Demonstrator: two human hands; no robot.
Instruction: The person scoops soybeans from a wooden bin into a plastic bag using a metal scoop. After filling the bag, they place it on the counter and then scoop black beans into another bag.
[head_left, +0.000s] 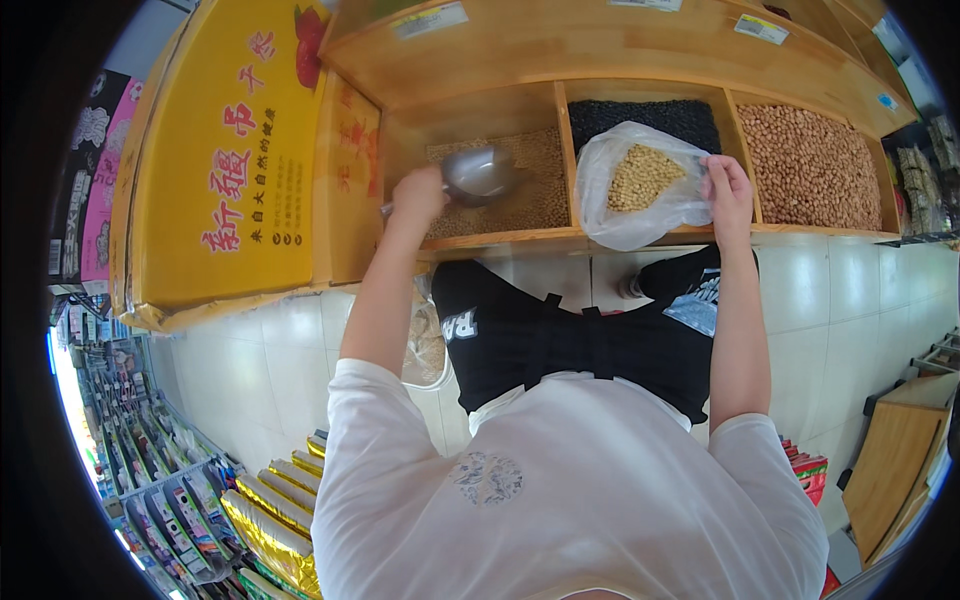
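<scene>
Plastic bag [624,228] of pale beans [640,180] at the front of the middle compartment [640,91]

From where I stand, the person's right hand [728,190] has its grip clamped on the bag's right rim. The bag gapes upward, its lower side reaching past the front edge of the wooden bin [500,238], with black beans [650,118] showing behind it. The left hand [415,200] has its grip wrapped round the handle of a metal scoop [482,175], whose bowl is over the left compartment [470,115] and its tan grain [545,165]; whether it touches the grain I can't tell. Reddish-brown kernels [810,165] lie in the right compartment [820,230]. Beside the bin's left edge stands a yellow carton [170,230].
</scene>
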